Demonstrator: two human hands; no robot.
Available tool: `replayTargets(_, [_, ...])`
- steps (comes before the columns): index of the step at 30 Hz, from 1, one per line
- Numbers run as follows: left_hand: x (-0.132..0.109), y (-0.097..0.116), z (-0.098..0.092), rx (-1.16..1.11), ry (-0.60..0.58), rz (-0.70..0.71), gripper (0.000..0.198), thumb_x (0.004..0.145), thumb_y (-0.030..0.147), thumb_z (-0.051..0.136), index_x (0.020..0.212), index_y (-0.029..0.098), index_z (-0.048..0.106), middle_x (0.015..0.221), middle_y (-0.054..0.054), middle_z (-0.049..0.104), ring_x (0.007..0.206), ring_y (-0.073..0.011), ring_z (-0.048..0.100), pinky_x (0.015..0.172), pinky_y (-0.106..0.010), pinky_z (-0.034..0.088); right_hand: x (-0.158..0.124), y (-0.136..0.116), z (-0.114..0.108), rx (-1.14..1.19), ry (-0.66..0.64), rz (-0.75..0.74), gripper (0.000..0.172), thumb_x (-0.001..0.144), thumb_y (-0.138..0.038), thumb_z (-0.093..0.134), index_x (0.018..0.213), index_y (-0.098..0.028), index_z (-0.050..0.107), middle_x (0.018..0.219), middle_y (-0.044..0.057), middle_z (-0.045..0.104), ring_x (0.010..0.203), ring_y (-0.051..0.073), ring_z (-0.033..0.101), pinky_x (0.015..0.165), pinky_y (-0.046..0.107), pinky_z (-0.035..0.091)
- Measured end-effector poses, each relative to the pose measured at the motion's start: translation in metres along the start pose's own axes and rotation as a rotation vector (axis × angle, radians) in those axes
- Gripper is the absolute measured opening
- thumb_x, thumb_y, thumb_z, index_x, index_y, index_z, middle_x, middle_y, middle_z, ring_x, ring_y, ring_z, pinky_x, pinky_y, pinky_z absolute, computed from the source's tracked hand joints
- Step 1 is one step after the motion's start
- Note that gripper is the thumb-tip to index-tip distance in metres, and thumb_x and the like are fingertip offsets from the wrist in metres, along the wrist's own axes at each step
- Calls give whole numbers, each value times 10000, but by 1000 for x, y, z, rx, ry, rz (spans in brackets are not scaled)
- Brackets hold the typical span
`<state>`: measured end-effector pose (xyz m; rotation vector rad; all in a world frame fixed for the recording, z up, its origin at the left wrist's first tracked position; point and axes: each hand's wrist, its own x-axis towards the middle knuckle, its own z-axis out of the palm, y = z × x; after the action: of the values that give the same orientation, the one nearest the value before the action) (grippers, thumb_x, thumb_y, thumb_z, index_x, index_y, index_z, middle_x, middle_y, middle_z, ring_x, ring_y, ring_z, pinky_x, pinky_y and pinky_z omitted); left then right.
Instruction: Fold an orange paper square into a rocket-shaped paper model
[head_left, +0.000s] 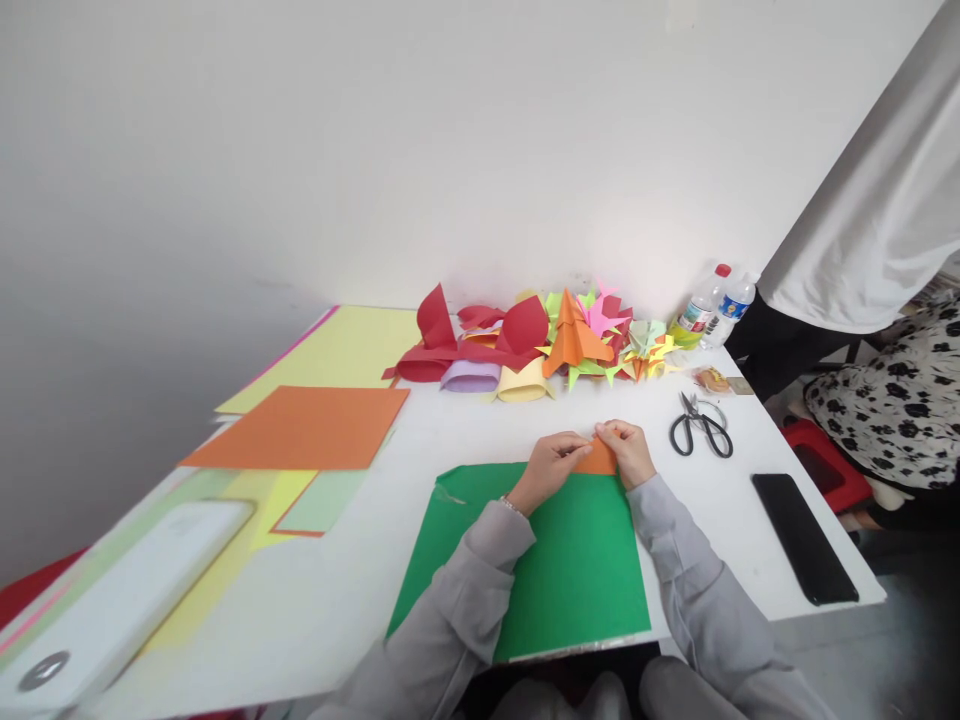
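Note:
My left hand point(553, 462) and my right hand point(628, 450) meet at the far edge of a green sheet point(555, 570) on the white table point(360, 590). Between them they pinch a small folded orange paper point(600, 459), fingers closed on its top edge. Both arms wear grey sleeves. Most of the orange piece is hidden by my fingers.
A pile of folded coloured paper shapes point(547, 345) lies by the wall. Orange point(300, 428) and yellow point(337, 345) sheets lie at the left. Black scissors point(701, 425), a black phone point(804, 537) and two bottles point(712, 305) are at the right. Another person in white point(862, 230) stands far right.

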<state>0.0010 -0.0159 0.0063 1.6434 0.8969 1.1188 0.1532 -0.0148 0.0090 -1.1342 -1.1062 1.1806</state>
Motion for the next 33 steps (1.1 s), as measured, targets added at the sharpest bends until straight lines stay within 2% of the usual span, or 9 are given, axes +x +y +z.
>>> replayTargets(5, [2,1,-4,-29,0,0,259,773,371,608,693,143,701,673,-33,632,653,-142,532,643,-259,423,-2,-3,3,-8,-28,7,273,579,-429,775,612,-183,663,590,-14,624,559,128,516,576,260,411])
replayTargets(9, [2,1,-4,-42,-12,-14,240,766,347,613,679,141,701,671,-35,641,657,-143,538,648,-260,428,-2,-1,2,-29,-33,-3,281,577,-403,783,574,-173,621,548,-27,589,518,109,479,530,244,380])
replayTargets(13, [0,0,-1,-52,40,-59,221,741,352,643,727,145,720,722,-55,680,676,-158,569,650,-269,444,-2,0,2,-46,-16,3,310,576,-422,778,545,-175,594,512,-37,558,494,105,457,508,242,361])
replayTargets(21, [2,2,-5,-62,48,-58,226,728,363,652,704,150,726,684,-41,672,657,-151,570,636,-257,445,-3,-4,4,-96,-90,-17,278,574,-414,778,590,-182,625,559,-28,591,541,120,494,543,247,386])
replayTargets(27, [2,-2,-3,-106,92,-124,203,706,335,665,716,138,712,699,-48,686,650,-156,588,642,-266,455,-3,1,5,-8,-34,15,310,584,-414,770,567,-179,568,527,-47,544,496,99,446,510,233,354])
replayTargets(33, [3,-5,-4,-98,63,-110,193,730,319,636,719,137,700,673,-29,669,644,-145,573,635,-256,444,-4,0,5,-65,-14,-22,271,611,-393,758,592,-177,595,548,-38,553,524,106,463,532,241,368])
